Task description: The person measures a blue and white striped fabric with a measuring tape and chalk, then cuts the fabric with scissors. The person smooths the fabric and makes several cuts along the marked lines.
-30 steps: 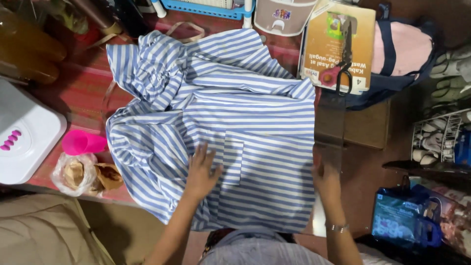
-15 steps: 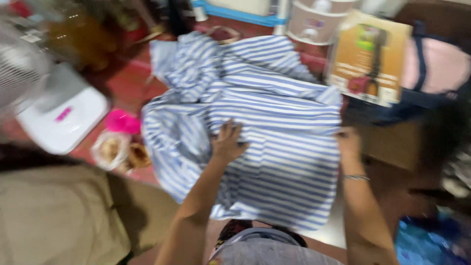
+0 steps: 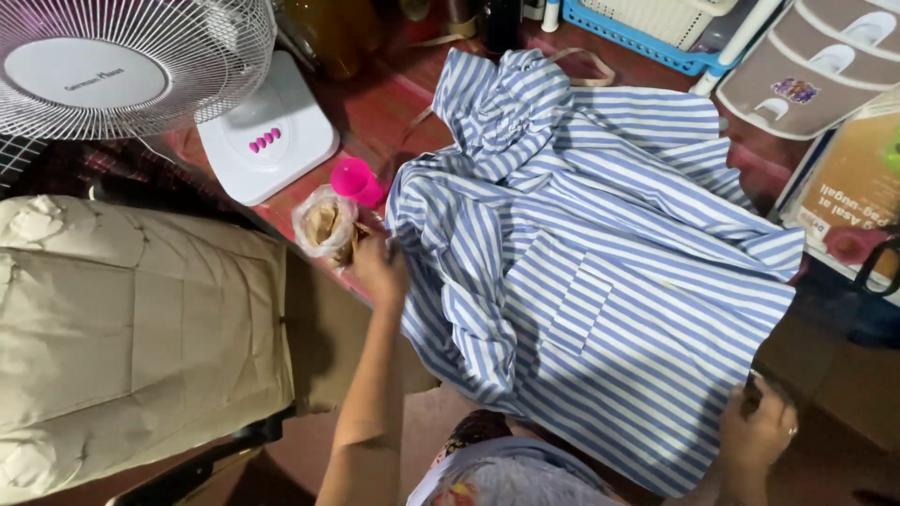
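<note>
From far left I see a white fan [image 3: 122, 66] with a wire grille on a smooth square base, and below it a padded beige cushion [image 3: 131, 328]. Next come a small pink cup [image 3: 356, 180] and a crinkled clear bag [image 3: 325, 225] with something brown inside.

My left hand [image 3: 380, 267] sits at the shirt's left edge, fingers curled onto the cloth there; I judge it a pinch, though the fingertips are hidden. The striped shirt [image 3: 609, 281] lies spread over the reddish table [image 3: 375, 103], front up, chest pocket showing, collar end bunched toward the top and the left side rumpled into folds. It looks like thin woven cotton: light, limp, with no stiffness, so I expect it to sag and crease wherever it is unsupported. Seams, hem corners and shoulders seem the best places to hold.

My right hand [image 3: 757, 433] is closed on the lower right hem corner. Beyond it lies a printed cardboard box [image 3: 848, 201].
</note>
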